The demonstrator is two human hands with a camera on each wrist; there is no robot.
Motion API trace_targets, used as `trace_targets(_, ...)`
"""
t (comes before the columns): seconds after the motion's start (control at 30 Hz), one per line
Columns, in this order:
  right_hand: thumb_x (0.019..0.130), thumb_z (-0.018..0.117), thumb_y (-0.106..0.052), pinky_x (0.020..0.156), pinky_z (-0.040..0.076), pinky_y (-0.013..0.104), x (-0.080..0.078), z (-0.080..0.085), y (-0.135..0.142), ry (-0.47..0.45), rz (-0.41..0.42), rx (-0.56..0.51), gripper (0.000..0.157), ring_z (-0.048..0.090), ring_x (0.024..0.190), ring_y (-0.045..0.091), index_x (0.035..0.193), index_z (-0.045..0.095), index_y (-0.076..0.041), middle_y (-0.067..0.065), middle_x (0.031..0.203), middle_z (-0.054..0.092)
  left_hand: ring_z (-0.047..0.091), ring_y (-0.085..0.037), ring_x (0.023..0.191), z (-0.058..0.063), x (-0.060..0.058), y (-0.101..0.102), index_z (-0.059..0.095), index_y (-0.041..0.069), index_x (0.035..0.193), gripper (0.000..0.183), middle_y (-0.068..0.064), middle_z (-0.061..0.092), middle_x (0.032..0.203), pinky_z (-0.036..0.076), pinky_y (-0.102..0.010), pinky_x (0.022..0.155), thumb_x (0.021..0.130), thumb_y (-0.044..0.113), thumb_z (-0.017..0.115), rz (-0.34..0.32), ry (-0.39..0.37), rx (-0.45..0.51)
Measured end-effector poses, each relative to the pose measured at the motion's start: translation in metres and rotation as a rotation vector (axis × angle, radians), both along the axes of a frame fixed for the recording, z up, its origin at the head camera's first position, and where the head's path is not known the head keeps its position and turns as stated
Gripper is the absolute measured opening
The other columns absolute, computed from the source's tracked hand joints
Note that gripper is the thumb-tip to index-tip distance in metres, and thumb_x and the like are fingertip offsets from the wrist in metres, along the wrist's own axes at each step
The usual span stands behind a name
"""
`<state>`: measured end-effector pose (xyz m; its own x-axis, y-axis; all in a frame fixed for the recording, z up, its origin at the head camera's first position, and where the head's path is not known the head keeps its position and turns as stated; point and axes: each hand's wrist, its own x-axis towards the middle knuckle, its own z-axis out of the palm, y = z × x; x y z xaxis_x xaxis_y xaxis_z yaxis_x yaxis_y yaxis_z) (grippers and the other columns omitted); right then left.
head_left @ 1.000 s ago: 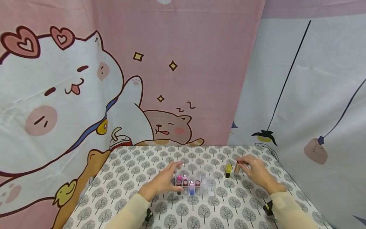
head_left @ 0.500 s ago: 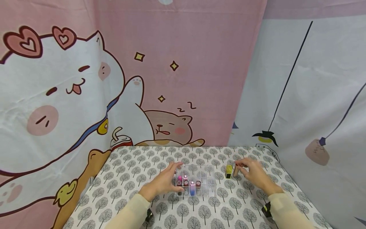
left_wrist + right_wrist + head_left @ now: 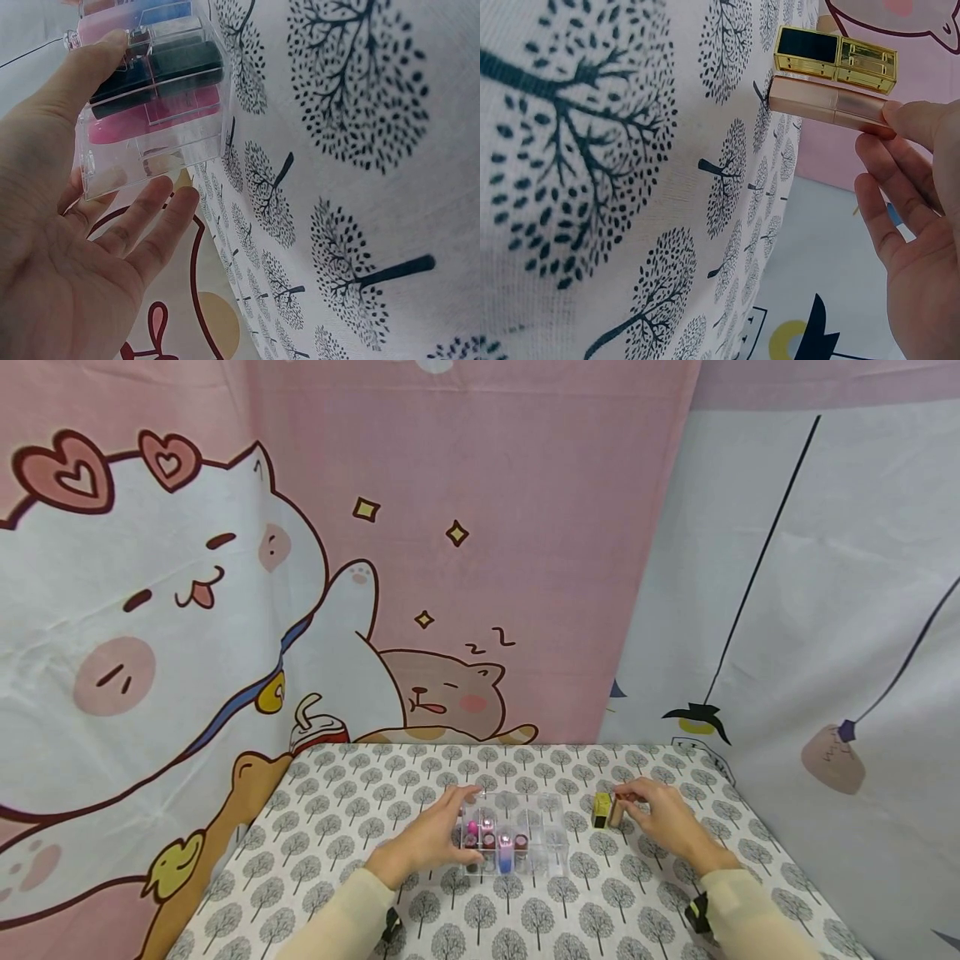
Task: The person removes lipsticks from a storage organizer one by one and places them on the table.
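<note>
My left hand holds the left side of a clear compartment organizer, thumb at the front and fingers toward the back. Several lipsticks and small tubes stand inside, among them a pink-and-blue tube and a bright pink one. On the right, my right hand pinches the top of a rose-gold lipstick between thumb and fingers. That lipstick is upright, its base at the cloth. Close beside it, on its left in the head view, stands a gold-and-black lipstick; whether the two touch I cannot tell.
A white cloth with grey trees covers the table. Behind it hangs a pink curtain with cartoon cats, and a pale printed curtain hangs at the right. The organizer's right-hand compartments show no lipsticks.
My right hand has moved slightly left with the rose-gold lipstick, which has gone from tilted and apart to upright close beside the gold-and-black one. My left hand stays at the organizer.
</note>
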<state>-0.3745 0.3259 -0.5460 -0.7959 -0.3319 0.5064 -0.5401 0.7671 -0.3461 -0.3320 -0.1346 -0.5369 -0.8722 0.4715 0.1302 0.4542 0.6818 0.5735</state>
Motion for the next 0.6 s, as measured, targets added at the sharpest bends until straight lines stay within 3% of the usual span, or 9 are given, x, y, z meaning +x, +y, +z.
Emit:
trace_targets(0.37,0.102,0.086,0.001,0.091,0.074,0.053,-0.0021,-0.0045,0.0008,-0.040,0.005,-0.008,0.029,0.084,0.107,0.035,0.130,0.084,-0.004,0.008,0.123,0.086,0.074,-0.036,0.136,0.0004,0.0006,0.0003,0.029,0.030,0.184,0.120,-0.007,0.055,0.172,0.067,-0.059,0.117,0.089,0.041,0.102,0.004,0.003,-0.009)
trace_targets(0.6,0.100,0.088,0.002,0.089,0.075,0.050,-0.0014,-0.0050,0.0008,-0.007,0.026,-0.005,0.029,0.084,0.102,0.031,0.129,0.084,-0.002,0.006,0.117,0.086,0.075,-0.034,0.132,-0.0003,0.0001,0.0001,0.029,0.031,0.184,0.120,-0.008,0.055,0.170,0.068,-0.057,0.115,0.089,0.042,0.102,0.005,0.009,-0.017)
